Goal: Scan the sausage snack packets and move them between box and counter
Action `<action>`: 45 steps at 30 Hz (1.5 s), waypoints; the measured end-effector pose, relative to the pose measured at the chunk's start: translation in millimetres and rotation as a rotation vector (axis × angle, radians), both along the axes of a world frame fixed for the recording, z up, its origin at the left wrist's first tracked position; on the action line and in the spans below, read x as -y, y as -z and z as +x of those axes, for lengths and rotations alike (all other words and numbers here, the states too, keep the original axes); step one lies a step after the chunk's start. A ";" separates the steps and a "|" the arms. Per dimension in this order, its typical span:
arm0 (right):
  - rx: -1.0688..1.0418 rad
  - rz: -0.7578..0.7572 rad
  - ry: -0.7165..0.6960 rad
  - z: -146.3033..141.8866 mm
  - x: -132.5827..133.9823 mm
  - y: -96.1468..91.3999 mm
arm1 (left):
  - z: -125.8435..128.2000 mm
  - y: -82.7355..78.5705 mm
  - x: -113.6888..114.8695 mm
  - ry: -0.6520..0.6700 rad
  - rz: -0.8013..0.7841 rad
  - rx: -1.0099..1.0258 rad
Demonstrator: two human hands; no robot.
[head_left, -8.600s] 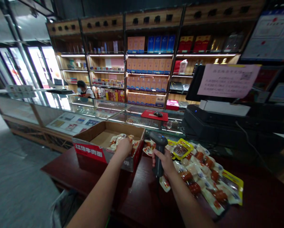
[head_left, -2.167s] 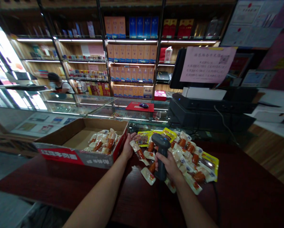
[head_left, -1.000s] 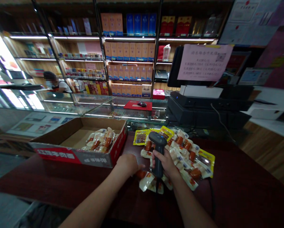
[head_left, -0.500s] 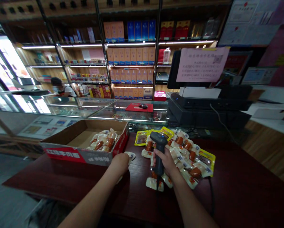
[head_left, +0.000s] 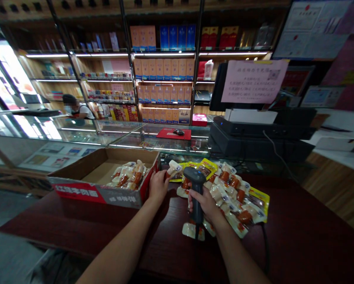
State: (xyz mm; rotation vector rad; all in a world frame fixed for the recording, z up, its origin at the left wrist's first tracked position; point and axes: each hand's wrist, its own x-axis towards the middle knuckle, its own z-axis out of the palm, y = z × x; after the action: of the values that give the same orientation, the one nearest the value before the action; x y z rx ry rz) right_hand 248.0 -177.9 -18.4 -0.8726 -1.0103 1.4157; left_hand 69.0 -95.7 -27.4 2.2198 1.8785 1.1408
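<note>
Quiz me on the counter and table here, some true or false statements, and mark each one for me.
1. The right hand grips a dark handheld scanner. True.
2. Both hands grip scanners. False: the left hand holds a sealed pack.
3. The open cardboard box contains more packs. True.
4. A red mat lies on the glass counter. True.
5. A phone rests on that mat. False: a computer mouse does.
</note>
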 end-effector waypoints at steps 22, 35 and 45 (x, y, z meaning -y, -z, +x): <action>0.039 -0.037 -0.026 -4.6 4.9 -1.7 | -0.6 9.1 0.3 -0.002 0.016 0.094; -0.045 -0.041 0.006 -25.1 1.1 -25.2 | -2.0 -52.1 27.2 0.010 0.012 0.279; -0.027 0.045 -0.040 -68.6 -11.2 -56.2 | -98.4 -103.6 5.5 -0.338 -0.070 0.118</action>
State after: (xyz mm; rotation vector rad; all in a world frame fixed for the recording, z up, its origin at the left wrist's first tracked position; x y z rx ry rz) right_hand 179.4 -166.8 37.7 -0.8030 -1.0405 1.4293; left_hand -29.4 -101.3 76.2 1.8002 2.2608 1.1924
